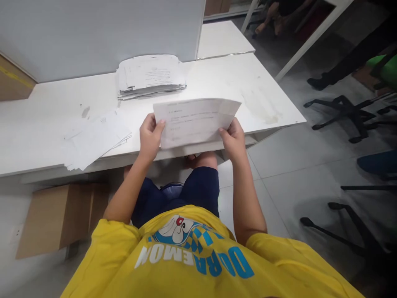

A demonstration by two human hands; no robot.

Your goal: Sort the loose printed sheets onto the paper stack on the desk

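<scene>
Between my two hands a printed sheet of paper (192,124) is held up over the front edge of the white desk (217,78). My left hand (150,136) pinches its left edge, thumb on the printed face. At the right edge my right hand (233,138) grips it the same way, and the upper right corner bends. The print is too blurred to read. Behind the sheet, a thick stack of papers (151,74) sits against the partition. To the left, a few loose papers (96,136) lie fanned out, partly over the desk's front edge.
A grey partition (99,33) rises along the desk's back. One cardboard box (14,80) stands at the desk's left end, another cardboard box (52,219) below it. Office chair bases (344,109) occupy the floor at right, near another person's leg (347,58).
</scene>
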